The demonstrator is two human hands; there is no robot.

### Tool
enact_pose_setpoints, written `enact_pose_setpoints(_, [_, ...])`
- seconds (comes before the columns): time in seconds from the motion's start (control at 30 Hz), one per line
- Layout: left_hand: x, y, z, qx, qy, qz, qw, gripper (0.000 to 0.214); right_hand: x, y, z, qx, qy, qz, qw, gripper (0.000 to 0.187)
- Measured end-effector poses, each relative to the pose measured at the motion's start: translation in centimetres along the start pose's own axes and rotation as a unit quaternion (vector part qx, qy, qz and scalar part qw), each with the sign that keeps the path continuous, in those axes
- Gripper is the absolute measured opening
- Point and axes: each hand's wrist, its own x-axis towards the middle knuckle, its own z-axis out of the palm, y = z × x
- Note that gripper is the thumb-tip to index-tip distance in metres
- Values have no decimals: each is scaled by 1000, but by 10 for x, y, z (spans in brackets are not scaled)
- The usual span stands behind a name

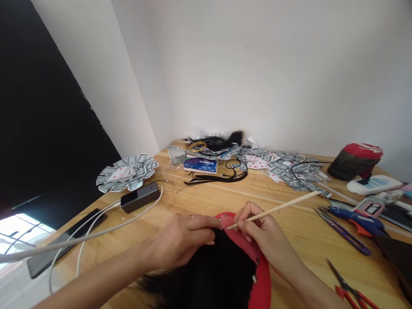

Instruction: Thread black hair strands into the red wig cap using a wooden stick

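Note:
A black hair piece (212, 274) lies over a red rounded form (262, 274) at the bottom middle, and its edge runs along the red rim. Small pins (254, 279) show on the rim. My left hand (180, 242) presses on the hair near the top of the form, index finger stretched to the edge and the other fingers curled against the hair. A pale wooden chopstick (283, 207) is pinched in my right hand (255, 225). Its tip points at the red surface beside my left fingertip. Hair hides what lies under my left fingers.
To the left are a dark power bank (140, 198), white cables and a phone (64, 244). Playing cards (289, 169) and a blue box (200, 165) lie towards the wall. On the right are scissors (344, 231), red-handled scissors (349, 287) and a blue glue gun (357, 219).

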Motion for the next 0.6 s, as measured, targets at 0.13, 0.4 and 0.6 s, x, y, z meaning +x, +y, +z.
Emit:
enact_pose_setpoints(0.13, [-2, -6, 19, -237, 84, -90, 964, 20, 1, 0, -3, 0, -12, 0, 1000, 11])
enact_pose_setpoints(0.4, [-2, -12, 39, -417, 134, -160, 885, 32, 3, 11, -11, 21, -58, -18, 998, 15])
enact_pose_setpoints(0.6, [-3, -14, 49, -460, 167, -199, 849, 35, 0, 16, -12, 47, -69, -26, 996, 13])
